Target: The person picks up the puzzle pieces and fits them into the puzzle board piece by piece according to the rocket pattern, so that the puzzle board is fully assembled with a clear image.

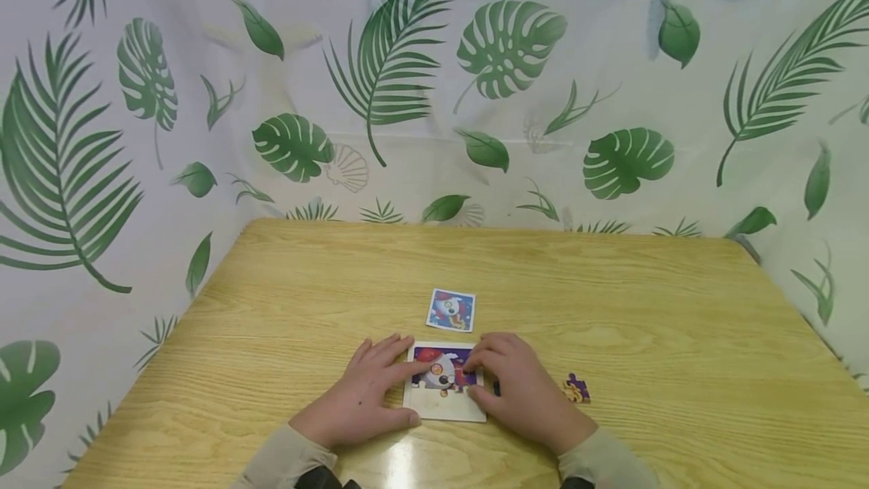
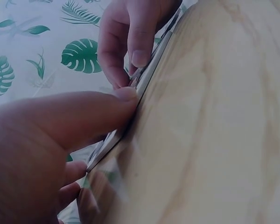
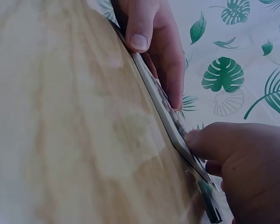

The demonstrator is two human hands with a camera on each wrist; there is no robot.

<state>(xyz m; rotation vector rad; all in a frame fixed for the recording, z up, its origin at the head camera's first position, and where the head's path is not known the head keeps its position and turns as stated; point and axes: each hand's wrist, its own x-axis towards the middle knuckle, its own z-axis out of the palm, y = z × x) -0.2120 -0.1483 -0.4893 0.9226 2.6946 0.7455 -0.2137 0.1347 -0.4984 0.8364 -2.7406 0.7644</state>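
Head view shows the puzzle board [image 1: 444, 403] between both hands [image 1: 363, 398] [image 1: 526, 391], fingers flat on it; wrist views miss the loose piece [image 1: 576, 389] beside the right hand.

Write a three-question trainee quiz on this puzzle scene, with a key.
1. True or false: both hands touch the puzzle board.
2. Which lies beyond the board, away from the person: A) reference card B) loose puzzle piece?
3. Fill in: the loose piece lies on the person's ___ side of the right hand.

Key: 1 true, the left hand too; 2 A; 3 right.
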